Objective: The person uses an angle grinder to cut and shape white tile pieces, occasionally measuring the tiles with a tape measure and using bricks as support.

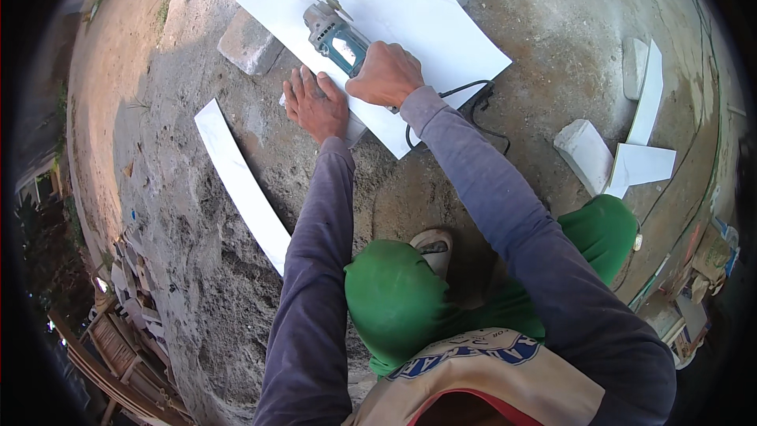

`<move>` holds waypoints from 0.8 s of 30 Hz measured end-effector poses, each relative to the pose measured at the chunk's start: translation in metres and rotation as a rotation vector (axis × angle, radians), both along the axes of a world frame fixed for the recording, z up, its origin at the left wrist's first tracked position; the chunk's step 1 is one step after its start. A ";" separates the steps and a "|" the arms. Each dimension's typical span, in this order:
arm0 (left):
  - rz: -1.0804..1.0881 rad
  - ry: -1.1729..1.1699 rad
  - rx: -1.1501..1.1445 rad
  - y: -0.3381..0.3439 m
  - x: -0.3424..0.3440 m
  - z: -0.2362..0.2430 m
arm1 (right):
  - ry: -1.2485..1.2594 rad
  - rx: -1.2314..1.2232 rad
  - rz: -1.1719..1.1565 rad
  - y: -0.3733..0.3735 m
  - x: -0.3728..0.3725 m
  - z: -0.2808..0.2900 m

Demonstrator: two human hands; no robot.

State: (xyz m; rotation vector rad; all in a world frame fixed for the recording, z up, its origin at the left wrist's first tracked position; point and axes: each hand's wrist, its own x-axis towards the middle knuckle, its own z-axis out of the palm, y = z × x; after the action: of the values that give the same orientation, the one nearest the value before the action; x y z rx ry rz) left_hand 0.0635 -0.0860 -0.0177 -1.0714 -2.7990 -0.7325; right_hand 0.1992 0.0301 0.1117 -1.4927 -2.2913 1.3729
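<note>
A large white marbled tile [430,31] lies propped on blocks above the ground in front of me. My right hand [386,75] is wrapped round the body of a teal and grey angle grinder [341,41]. The grinder's thin disc [334,3] is seen nearly edge-on over the tile, in line with a thin dark line running to the far left edge. Whether the disc spins I cannot tell. My left hand [317,104] rests flat with fingers spread at the tile's near left edge, just left of the grinder. A black cord [473,114] trails off to the right.
A long white tile strip [240,181] lies on the rough ground at left. A stone block [251,41] sits beside the tile's left edge. To the right are a white block [585,155], tile offcuts [645,164] and another strip [646,95]. Wooden pieces [118,347] stand at lower left.
</note>
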 end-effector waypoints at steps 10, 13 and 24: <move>0.006 0.004 -0.024 -0.003 -0.003 -0.002 | -0.007 -0.031 0.006 -0.007 0.006 -0.017; 0.008 -0.003 -0.036 -0.002 -0.001 -0.002 | -0.019 -0.046 0.009 -0.007 0.007 -0.017; 0.010 -0.030 -0.031 -0.003 0.001 0.003 | -0.059 -0.100 0.051 0.003 -0.002 -0.013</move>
State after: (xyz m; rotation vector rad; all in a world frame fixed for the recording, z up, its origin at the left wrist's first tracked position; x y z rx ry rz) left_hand 0.0645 -0.0888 -0.0149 -1.0587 -2.8476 -0.7130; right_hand 0.1969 0.0328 0.0988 -1.5331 -2.3444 1.4976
